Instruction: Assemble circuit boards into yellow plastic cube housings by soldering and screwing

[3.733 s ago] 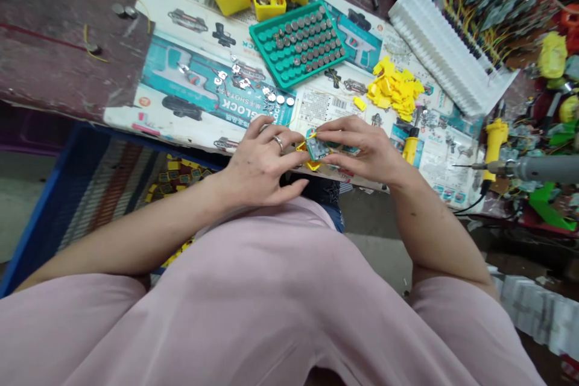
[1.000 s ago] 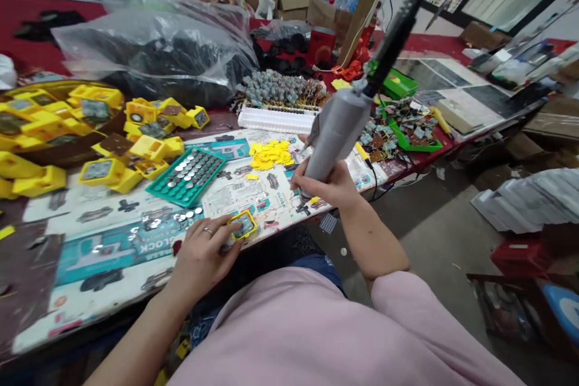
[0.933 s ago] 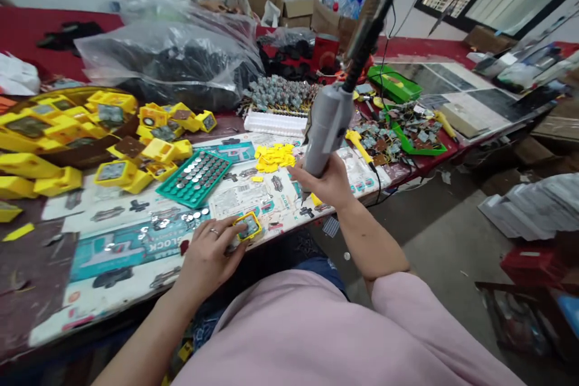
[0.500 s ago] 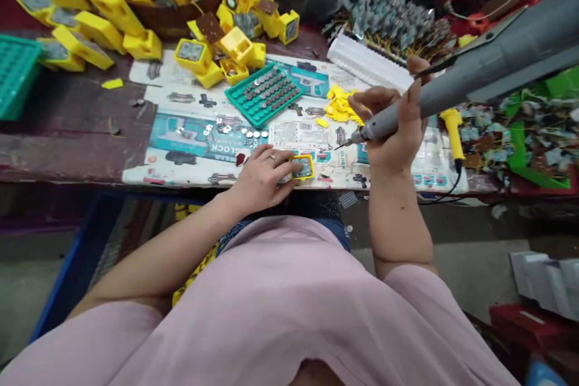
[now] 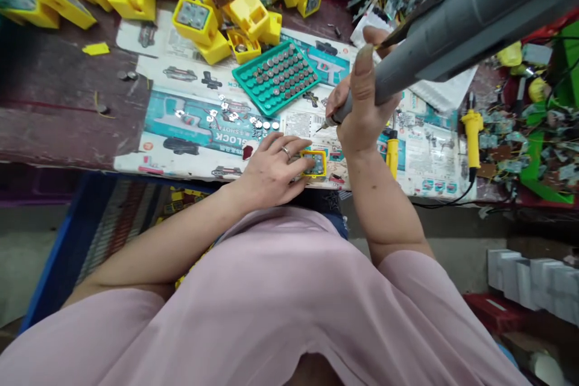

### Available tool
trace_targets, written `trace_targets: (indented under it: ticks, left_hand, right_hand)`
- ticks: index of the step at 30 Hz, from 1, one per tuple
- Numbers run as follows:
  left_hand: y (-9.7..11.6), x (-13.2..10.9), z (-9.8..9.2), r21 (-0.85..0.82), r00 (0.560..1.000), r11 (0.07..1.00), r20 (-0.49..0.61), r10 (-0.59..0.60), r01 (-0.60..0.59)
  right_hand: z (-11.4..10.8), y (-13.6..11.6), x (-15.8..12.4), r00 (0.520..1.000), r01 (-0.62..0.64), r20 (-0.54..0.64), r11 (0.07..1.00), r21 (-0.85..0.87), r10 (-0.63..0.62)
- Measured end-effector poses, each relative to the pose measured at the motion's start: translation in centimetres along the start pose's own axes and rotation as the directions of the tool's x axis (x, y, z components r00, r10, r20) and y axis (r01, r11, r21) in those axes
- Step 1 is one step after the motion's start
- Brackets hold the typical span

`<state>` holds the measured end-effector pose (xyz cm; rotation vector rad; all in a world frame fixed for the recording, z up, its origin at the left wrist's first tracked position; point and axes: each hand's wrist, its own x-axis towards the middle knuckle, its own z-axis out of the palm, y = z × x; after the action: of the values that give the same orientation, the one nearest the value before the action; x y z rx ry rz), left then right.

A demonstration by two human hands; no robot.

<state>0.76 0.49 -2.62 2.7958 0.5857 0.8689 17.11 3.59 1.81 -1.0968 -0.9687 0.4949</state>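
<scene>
My left hand (image 5: 277,170) rests at the near edge of the table, its fingers closed on a small yellow plastic case (image 5: 322,164) with a grey inside facing up. My right hand (image 5: 367,99) is wrapped round a grey electric screwdriver (image 5: 420,51). The thin bit points down and left, above and apart from the yellow case. Just beyond my left hand lie several shiny metal discs (image 5: 266,125) and small metal clips (image 5: 225,107). Behind them, a teal tray (image 5: 253,95) holds rows of button cells.
Yellow cases (image 5: 195,19) are heaped at the back left. A yellow-handled tool (image 5: 391,155) lies beside my right forearm. Farther right is a corded yellow-handled tool (image 5: 473,136), near a green bin (image 5: 536,178) among wired parts. Printed cardboard (image 5: 190,81) covers the tabletop.
My right hand has brought the screwdriver left, its bit nearer to the yellow case. My left hand keeps hold of the case. The camera view has shifted somewhat.
</scene>
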Motion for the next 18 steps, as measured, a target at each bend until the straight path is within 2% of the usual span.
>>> trace_targets:
  ticks: [4, 7, 11, 14, 18]
  left_hand:
    - [0.1, 0.4, 0.0, -0.059, 1.0, 0.998, 0.003, -0.024, 0.024]
    - [0.2, 0.7, 0.1, -0.086, 0.998, 0.994, -0.011, -0.064, 0.063]
    - [0.3, 1.3, 0.0, -0.141, 0.978, 0.973, -0.08, -0.194, 0.181]
    - [0.4, 1.9, -0.1, -0.129, 0.958, 0.956, -0.082, -0.276, 0.264]
    - [0.5, 2.4, 0.1, -0.123, 0.973, 0.966, -0.028, -0.231, 0.226]
  right_hand:
    - [0.1, -0.6, -0.2, 1.0, -0.02, 0.003, 1.0, 0.005, 0.02]
    - [0.1, -2.3, -0.3, 0.998, 0.043, -0.039, 0.998, 0.056, -0.04]
    - [-0.2, -4.9, -0.9, 0.996, 0.077, -0.043, 0.995, 0.069, -0.074]
    - [-1.0, -6.0, -2.1, 0.994, 0.111, -0.004, 0.99, -0.082, -0.112]
    - [-2.0, -6.5, -3.5, 0.991, 0.112, 0.101, 0.94, -0.323, -0.084]
